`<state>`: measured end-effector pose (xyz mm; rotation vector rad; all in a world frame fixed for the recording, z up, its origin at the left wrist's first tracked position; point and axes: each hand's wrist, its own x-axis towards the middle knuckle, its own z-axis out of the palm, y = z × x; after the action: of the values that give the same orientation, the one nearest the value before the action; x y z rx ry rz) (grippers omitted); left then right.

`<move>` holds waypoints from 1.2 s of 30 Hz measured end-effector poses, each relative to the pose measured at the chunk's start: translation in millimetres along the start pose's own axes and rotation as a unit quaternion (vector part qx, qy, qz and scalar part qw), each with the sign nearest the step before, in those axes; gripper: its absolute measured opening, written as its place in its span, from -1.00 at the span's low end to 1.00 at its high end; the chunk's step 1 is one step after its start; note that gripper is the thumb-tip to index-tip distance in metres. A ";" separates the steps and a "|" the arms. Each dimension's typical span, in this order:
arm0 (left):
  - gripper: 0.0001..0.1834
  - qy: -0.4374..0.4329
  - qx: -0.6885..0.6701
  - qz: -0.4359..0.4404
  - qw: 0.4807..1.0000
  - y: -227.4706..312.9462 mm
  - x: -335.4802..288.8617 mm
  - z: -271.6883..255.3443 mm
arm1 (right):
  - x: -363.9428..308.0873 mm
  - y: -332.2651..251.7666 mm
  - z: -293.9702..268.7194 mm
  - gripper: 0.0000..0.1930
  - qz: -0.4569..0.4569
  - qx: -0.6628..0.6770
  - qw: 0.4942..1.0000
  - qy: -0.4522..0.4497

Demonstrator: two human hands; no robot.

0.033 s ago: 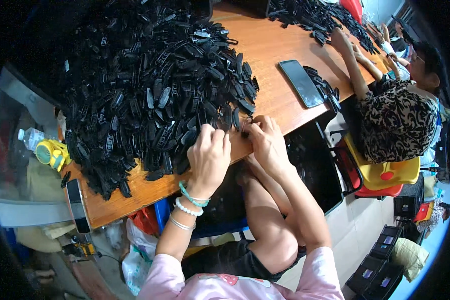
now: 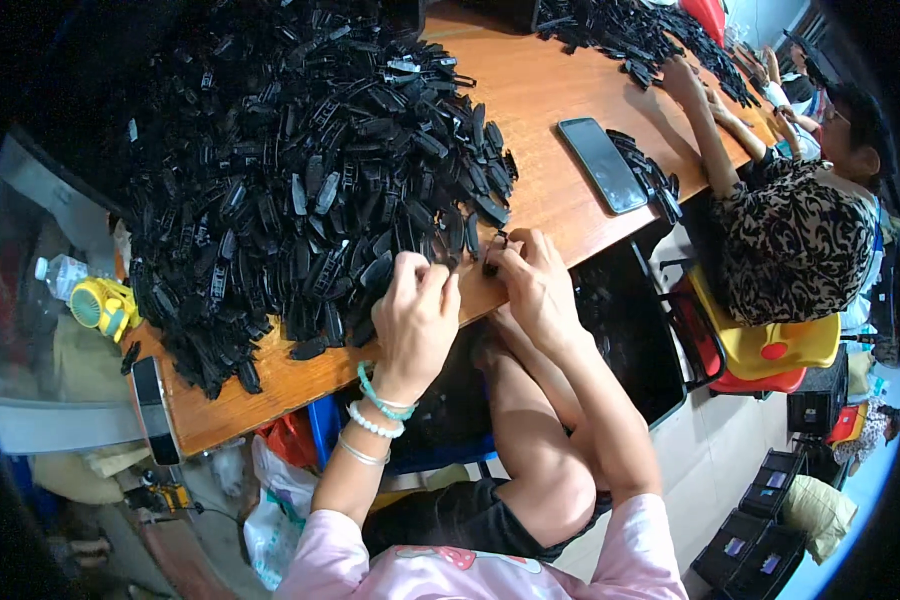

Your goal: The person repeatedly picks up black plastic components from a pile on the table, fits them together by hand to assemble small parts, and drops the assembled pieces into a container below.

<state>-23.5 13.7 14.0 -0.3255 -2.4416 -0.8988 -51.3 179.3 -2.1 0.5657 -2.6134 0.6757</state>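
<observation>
A big heap of small black plastic parts covers the left part of the wooden table. At the heap's near right edge, my left hand is closed with its fingers bent together. Whatever lies in its fingertips, if anything, is hidden. To its right, my right hand pinches a small black plastic part at the table's front edge, mostly covered by the fingers. The two hands are close together but apart.
A dark phone lies right of the heap, beside a small pile of black parts. Another phone rests at the left corner near a yellow fan. A black crate stands below the table. A co-worker sits at right.
My left hand has shifted very slightly, its fingers a little lower. My right hand stays in nearly the same place, with the black plastic part still in its fingers.
</observation>
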 end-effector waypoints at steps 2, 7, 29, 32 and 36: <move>-0.89 0.032 -0.113 -0.031 0.993 -8.6 -19.0 1.5 | -0.5 -1.1 -6.5 -0.75 -0.034 0.011 0.999 0.024; -0.80 -0.039 -0.430 -0.270 0.860 9.7 -36.8 -14.0 | -13.7 -22.8 -22.0 -0.76 0.104 0.331 0.937 0.036; -0.76 -0.044 -0.205 -0.077 0.975 16.1 -38.0 -66.0 | -26.5 -58.1 -33.4 -0.56 -0.065 0.378 0.917 -0.110; -0.77 -0.056 -0.198 -0.078 0.976 18.7 -36.8 -70.7 | -33.5 -58.3 -23.3 -0.55 -0.083 0.353 0.928 -0.084; -0.80 -0.074 -0.189 -0.068 0.977 18.9 -36.6 -73.7 | -40.1 -58.8 -15.9 -0.51 -0.115 0.309 0.941 -0.078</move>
<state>42.7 -22.3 52.1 -0.3736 -2.4387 -1.4515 14.2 151.7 14.4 1.1240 -2.3815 1.4305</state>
